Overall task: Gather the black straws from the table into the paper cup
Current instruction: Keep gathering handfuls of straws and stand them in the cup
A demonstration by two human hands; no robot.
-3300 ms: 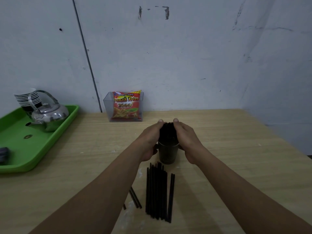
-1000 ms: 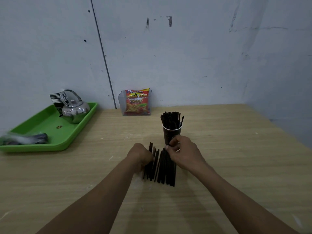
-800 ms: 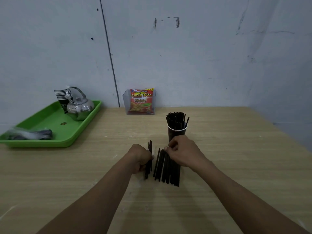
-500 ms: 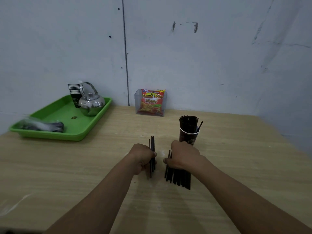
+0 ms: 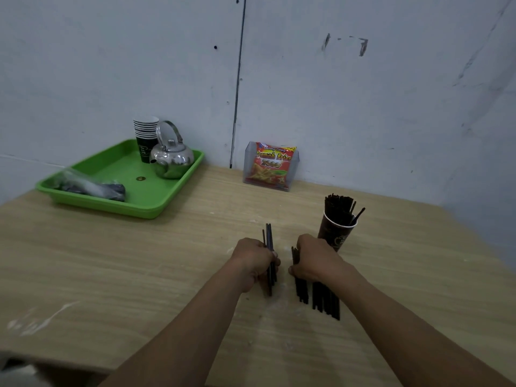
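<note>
The loose black straws lie in two lots on the near middle of the table. Your left hand has its fingers curled round the small bunch of straws, whose far ends stick out past your knuckles while the near ends touch the wood. Just to the right, your right hand is curled down over the larger bunch of straws, which lies flat with its near ends fanning out toward you. The paper cup stands upright just beyond your right hand, already packed with upright straws, a couple leaning out to the right. Farther off, against the wall, a snack packet sits in a clear holder. At far left a green tray carries a metal kettle, a stack of cups and a plastic bag.
</note>
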